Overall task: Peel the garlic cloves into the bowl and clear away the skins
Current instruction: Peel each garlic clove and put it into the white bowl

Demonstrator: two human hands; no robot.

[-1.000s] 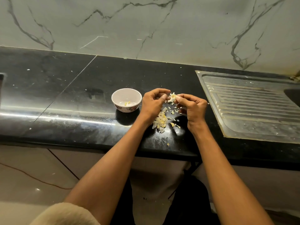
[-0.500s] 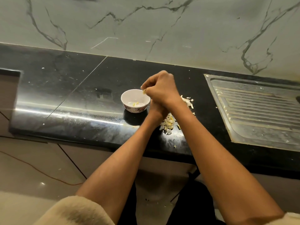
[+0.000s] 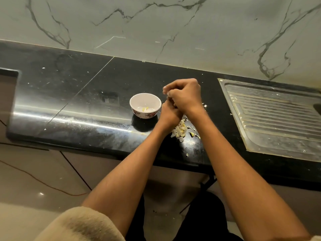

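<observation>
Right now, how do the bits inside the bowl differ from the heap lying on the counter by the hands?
The pieces in the white bowl are only a few yellowish bits, while the heap on the black counter is far larger and spreads loosely. The bowl's bits look uniformly yellow; the heap mixes pale, papery scraps with yellowish ones. Both are small garlic fragments.
</observation>
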